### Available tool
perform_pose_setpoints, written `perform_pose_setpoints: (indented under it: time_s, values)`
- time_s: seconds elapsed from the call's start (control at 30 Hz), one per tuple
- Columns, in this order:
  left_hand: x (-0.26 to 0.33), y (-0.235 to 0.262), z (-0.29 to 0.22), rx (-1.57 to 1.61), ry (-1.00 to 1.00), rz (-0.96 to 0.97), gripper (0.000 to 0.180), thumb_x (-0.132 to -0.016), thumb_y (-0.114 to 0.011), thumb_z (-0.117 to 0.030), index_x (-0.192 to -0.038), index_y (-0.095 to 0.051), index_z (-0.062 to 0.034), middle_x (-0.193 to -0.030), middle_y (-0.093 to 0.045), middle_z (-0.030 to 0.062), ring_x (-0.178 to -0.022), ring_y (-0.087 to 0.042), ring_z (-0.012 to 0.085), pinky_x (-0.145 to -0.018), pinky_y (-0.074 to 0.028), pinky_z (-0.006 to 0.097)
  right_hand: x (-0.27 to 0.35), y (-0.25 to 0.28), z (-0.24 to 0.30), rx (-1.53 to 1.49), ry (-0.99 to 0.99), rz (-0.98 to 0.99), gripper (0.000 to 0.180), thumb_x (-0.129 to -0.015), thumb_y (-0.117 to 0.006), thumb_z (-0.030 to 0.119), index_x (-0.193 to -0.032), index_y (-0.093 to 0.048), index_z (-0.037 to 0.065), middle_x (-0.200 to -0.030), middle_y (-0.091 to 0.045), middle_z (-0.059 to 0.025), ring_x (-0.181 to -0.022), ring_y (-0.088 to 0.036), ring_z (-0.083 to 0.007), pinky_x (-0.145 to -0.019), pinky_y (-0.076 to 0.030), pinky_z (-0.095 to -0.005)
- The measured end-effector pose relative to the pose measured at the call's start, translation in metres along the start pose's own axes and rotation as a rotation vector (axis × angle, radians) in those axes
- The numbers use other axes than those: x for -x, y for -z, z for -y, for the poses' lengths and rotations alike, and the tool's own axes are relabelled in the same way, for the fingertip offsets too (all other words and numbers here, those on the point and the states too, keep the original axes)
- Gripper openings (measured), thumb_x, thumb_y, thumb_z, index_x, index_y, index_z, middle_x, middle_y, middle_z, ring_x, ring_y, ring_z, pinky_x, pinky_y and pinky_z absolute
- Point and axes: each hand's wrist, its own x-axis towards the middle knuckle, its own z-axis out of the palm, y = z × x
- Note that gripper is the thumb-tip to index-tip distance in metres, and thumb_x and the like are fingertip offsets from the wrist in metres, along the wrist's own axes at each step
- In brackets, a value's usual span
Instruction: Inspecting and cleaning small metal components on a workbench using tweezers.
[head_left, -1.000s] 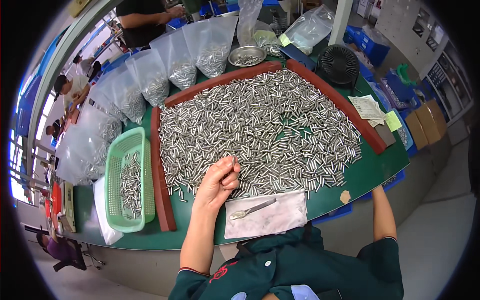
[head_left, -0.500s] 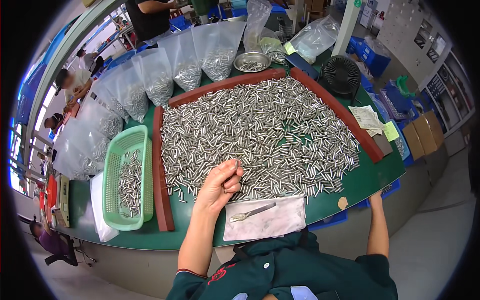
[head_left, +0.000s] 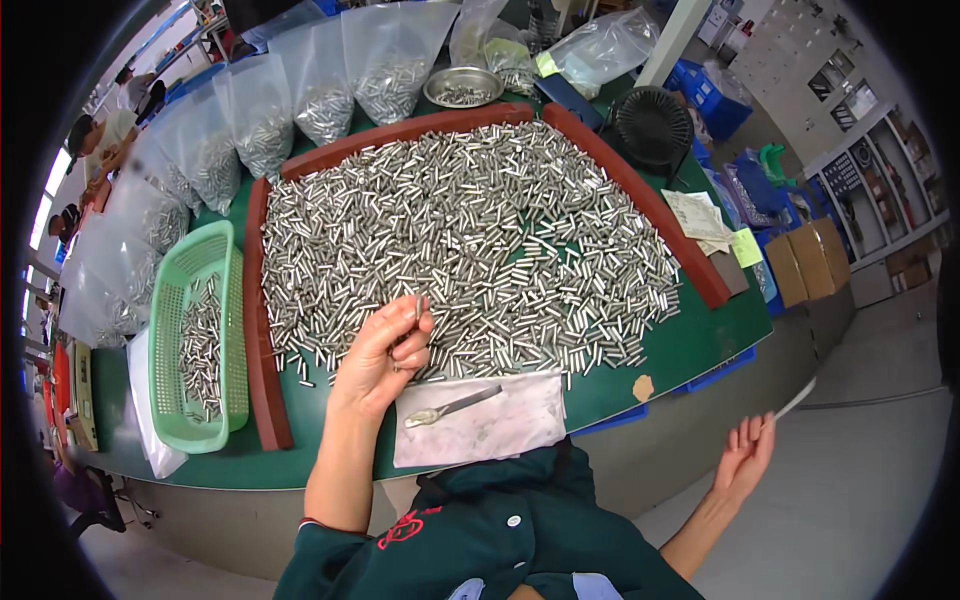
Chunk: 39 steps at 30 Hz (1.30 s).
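Observation:
My left hand (head_left: pixel 385 350) is raised over the near edge of a wide spread of small metal pins (head_left: pixel 440 210). Its thumb and forefinger pinch a single metal pin (head_left: pixel 421 304). Off the table's right front edge, my right hand (head_left: pixel 742 460) is closed on a thin white strip (head_left: pixel 796 397), which sticks out past the fingertips. A stained white cloth (head_left: pixel 530 425) lies on the table just in front of me. On it rests a flat metal tool (head_left: pixel 455 407) with a pale, wrapped-looking end.
Dark red bars (head_left: pixel 265 330) frame the pins on three sides. Left of them stands a green basket (head_left: pixel 238 370) partly filled with pins. Pin-filled plastic bags (head_left: pixel 390 80), a metal bowl (head_left: pixel 463 86), a black fan (head_left: pixel 652 128) and papers (head_left: pixel 700 220) surround the spread. People work farther left.
My right hand has come out from beside the table's right edge and now shows a white strip. My left hand keeps its pinch over the pins. The whole view has shifted.

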Motion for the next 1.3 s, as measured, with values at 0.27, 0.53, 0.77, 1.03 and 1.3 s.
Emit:
perform_pose_setpoints:
  time_s: [0.27,0.53,0.77,1.03,1.3]
  values:
    - [0.000,0.006,-0.003,-0.025,-0.081,-0.038,0.012,-0.083,-0.050,-0.010,-0.092,-0.052,-0.0014,-0.075,-0.054,0.0039,-0.047,-0.031,0.0020,-0.042,-0.026,0.015,-0.019,-0.199,-0.081,0.719,-0.231,0.848,0.009,-0.083,-0.050,0.009,-0.090,-0.045,0.005,-0.068,-0.039,0.0061,-0.055,-0.031,-0.0002,-0.046,-0.025,-0.0167]
    - [0.001,0.013,-0.006,-0.030,-0.104,-0.054,0.011,-0.082,-0.050,-0.010,-0.088,-0.053,-0.0008,-0.075,-0.056,0.0046,-0.045,-0.030,0.0015,-0.041,-0.025,0.015,-0.020,-0.252,-0.133,0.580,-0.479,1.141,0.038,-0.090,-0.033,0.030,-0.079,-0.054,0.001,-0.051,-0.030,0.0067,-0.045,-0.024,-0.0025,-0.041,-0.019,-0.0191]
    - [-0.001,0.012,-0.004,-0.017,-0.098,-0.079,0.010,-0.082,-0.050,-0.008,-0.090,-0.053,-0.0014,-0.075,-0.056,0.0052,-0.044,-0.029,0.0014,-0.041,-0.025,0.015,-0.016,-0.246,-0.148,0.442,-0.589,1.118,0.015,-0.089,-0.040,0.018,-0.091,-0.046,0.004,-0.063,-0.039,0.0029,-0.047,-0.025,-0.0015,-0.042,-0.021,-0.0157]
    - [-0.002,0.013,-0.005,-0.082,-0.128,-0.135,0.012,-0.083,-0.050,-0.011,-0.091,-0.050,-0.0015,-0.080,-0.056,0.0046,-0.046,-0.030,0.0005,-0.042,-0.027,0.014,-0.008,-0.237,-0.150,0.602,-0.365,1.176,0.017,-0.086,-0.043,0.010,-0.090,-0.054,-0.002,-0.061,-0.039,0.0053,-0.053,-0.031,-0.0020,-0.047,-0.026,-0.0177]
    - [-0.003,0.013,-0.006,-0.094,-0.149,-0.183,0.014,-0.083,-0.050,-0.008,-0.094,-0.052,0.0005,-0.079,-0.057,0.0074,-0.045,-0.030,0.0010,-0.042,-0.026,0.015,-0.008,-0.235,-0.154,0.566,-0.223,1.104,0.017,-0.086,-0.050,0.015,-0.083,-0.054,-0.001,-0.061,-0.048,0.0026,-0.054,-0.039,-0.0027,-0.051,-0.032,-0.0170]
